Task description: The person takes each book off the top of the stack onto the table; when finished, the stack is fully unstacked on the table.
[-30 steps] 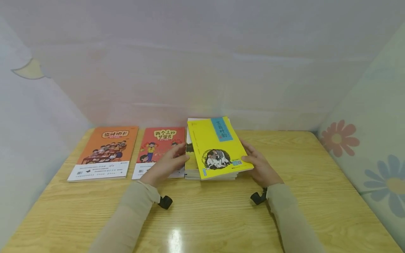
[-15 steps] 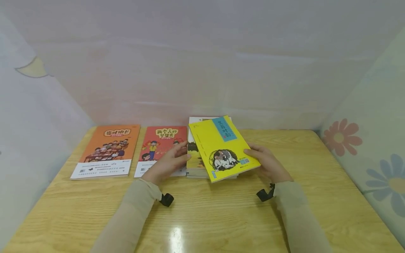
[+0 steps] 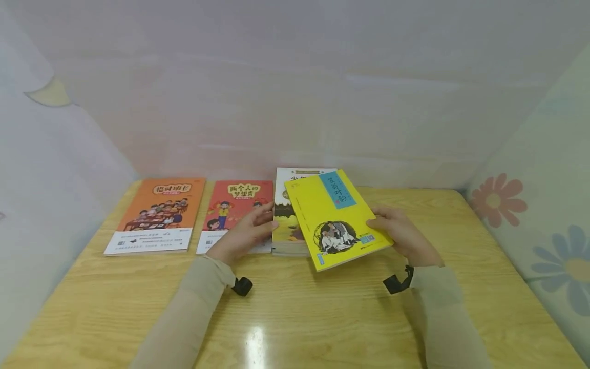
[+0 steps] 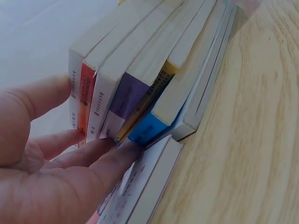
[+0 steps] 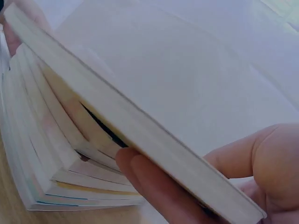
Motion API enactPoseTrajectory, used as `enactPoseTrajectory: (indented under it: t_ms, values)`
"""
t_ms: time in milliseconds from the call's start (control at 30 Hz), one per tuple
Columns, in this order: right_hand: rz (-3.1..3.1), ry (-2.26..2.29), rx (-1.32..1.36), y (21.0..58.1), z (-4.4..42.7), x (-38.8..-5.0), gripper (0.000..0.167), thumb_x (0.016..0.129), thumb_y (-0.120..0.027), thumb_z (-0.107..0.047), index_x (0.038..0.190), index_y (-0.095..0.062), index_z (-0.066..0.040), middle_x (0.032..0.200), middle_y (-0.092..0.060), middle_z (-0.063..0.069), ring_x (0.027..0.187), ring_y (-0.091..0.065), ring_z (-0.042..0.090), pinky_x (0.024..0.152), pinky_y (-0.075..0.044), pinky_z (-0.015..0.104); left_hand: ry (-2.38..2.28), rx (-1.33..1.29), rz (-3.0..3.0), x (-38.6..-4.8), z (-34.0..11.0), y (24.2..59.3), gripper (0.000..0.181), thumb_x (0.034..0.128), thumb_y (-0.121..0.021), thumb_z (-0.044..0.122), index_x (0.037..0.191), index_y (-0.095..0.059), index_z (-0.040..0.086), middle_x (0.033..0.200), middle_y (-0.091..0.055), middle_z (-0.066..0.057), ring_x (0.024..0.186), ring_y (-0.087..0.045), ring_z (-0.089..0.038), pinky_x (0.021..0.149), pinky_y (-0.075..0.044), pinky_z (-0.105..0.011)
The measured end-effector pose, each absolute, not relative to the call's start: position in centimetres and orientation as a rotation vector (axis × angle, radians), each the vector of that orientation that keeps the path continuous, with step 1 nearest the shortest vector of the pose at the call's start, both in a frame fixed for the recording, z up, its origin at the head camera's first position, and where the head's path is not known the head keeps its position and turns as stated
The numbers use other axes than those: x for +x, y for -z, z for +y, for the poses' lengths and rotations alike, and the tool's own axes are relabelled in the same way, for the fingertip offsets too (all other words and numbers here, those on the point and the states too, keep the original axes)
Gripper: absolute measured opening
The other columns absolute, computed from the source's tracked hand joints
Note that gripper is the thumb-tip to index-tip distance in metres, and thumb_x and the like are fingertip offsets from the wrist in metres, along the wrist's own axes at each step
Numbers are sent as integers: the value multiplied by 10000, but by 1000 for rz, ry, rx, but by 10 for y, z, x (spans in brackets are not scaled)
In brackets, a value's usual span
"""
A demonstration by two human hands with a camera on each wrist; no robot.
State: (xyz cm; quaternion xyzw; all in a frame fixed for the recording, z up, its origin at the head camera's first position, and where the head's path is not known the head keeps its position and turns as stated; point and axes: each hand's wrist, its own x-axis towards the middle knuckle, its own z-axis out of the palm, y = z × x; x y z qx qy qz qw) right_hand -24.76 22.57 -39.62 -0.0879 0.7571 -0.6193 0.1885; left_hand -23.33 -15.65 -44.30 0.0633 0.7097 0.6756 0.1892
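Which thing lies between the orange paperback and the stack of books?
The red paperback lies between the orange paperback and the stack of books, partly covered by the left hand, as the head view shows.

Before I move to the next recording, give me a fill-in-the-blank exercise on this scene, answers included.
1. The right hand holds a yellow book whose title panel is coloured ____.
2. The red book lies between the stack and a book coloured mostly ____.
3. The hand at the stack's spines is the ____ one.

Missing words: blue; orange; left.
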Motion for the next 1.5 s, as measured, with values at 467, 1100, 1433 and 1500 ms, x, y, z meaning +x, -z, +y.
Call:
enactPoseTrajectory:
  t_ms: [467, 1100, 1433, 1500]
  values:
    - [1766, 2279, -312, 398, 245, -230, 317, 1073, -497, -88, 1386, -528, -46, 1097, -728, 25, 924, -736, 149, 778, -606, 272, -1910, 161, 2004, -232, -158, 446, 742, 1020, -641, 251, 1631, -221, 227, 1642, -265, -155, 1479, -325, -332, 1169, -335, -512]
    - [1703, 2411, -153, 432, 321, -218, 465, 1084, -474, -103, 1541, -398, -63, 1219, -682, 10, 1043, -694, 113, 847, -583, 249, -1909, 156, 2001, -231, -156, 439, 745, 1021, -639, 235, 1632, -213, 217, 1640, -264, -153, 1482, -316, -337, 1161, -353, -504]
    - [1873, 2169, 150, 450, 319, -230, 752, 1070, -539, -247, 1624, -80, -26, 1205, -625, -120, 1043, -645, 10, 860, -561, 202, -1909, 146, 2001, -233, -156, 439, 737, 1019, -641, 233, 1627, -224, 226, 1633, -281, -139, 1476, -330, -329, 1165, -350, -498]
    - [1922, 2117, 196, 452, 313, -233, 758, 1066, -545, -288, 1630, -95, -57, 1283, -572, -94, 1071, -625, -3, 883, -550, 198, -1902, 159, 2007, -234, -156, 439, 738, 1020, -641, 238, 1628, -223, 221, 1635, -280, -136, 1479, -324, -327, 1164, -351, -497]
